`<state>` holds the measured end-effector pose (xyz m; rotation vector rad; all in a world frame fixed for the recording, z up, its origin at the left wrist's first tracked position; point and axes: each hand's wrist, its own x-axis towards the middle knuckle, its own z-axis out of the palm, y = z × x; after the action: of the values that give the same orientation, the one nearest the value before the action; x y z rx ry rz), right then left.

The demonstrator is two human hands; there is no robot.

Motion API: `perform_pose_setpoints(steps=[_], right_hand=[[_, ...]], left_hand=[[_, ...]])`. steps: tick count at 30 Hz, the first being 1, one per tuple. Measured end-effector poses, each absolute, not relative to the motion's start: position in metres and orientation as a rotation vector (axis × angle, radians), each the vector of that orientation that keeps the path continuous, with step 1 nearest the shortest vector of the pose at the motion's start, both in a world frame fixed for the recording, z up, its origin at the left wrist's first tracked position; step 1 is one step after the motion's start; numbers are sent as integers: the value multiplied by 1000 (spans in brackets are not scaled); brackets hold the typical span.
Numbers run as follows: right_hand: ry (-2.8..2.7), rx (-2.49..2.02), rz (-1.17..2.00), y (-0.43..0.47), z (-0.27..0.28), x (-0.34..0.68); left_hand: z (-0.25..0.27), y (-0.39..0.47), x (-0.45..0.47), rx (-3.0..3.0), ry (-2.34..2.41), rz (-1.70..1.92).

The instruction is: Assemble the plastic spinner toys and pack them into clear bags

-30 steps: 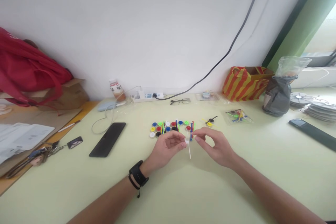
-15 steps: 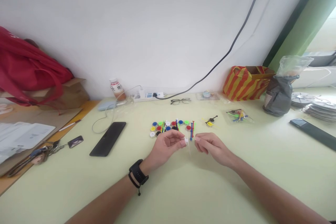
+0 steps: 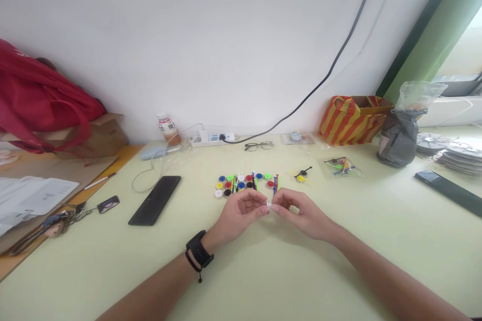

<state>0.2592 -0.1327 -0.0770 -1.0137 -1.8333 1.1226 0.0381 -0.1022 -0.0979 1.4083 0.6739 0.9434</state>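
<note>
My left hand [image 3: 243, 213], with a black watch on the wrist, pinches a small white plastic piece [image 3: 268, 204] between thumb and fingertips. From the other side, the thumb and forefinger of my right hand [image 3: 301, 213] close on the same piece. Fingers cover most of it, so its full shape is hidden. Just beyond the hands lie rows of small round discs [image 3: 228, 185] in several colours, with thin coloured plastic arrows [image 3: 276, 180] among them. A yellow disc [image 3: 300, 179] with a black arrow [image 3: 303, 172] lies to the right.
A black phone [image 3: 154, 200] lies left of my hands. Eyeglasses [image 3: 258, 146] and a power strip [image 3: 213, 140] sit near the wall. A clear bag of coloured pieces [image 3: 342, 166], a grey bag [image 3: 399, 135] and another phone [image 3: 450, 191] are to the right.
My right hand has moved left, and its fingertips now meet the white piece in my left hand. A thin pale strip that hung below the piece no longer shows.
</note>
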Motion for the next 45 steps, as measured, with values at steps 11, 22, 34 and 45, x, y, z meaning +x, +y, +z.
perform_pose_setpoints(steps=[11,22,34,45], right_hand=[[-1940,-1042,1187,-134,-79,259],[-1804,-1346,152,-117,-73,302],[-2401,-1721,-364,-104,-116,309],[-2161,-1945,-409,-77,-131,334]], left_hand=[[-95,-107,40,1450,632,944],[-93,-106,39,1958,943,977],[-99,-107,39,2076,972,972],[-96,-102,29,2487,986,827]])
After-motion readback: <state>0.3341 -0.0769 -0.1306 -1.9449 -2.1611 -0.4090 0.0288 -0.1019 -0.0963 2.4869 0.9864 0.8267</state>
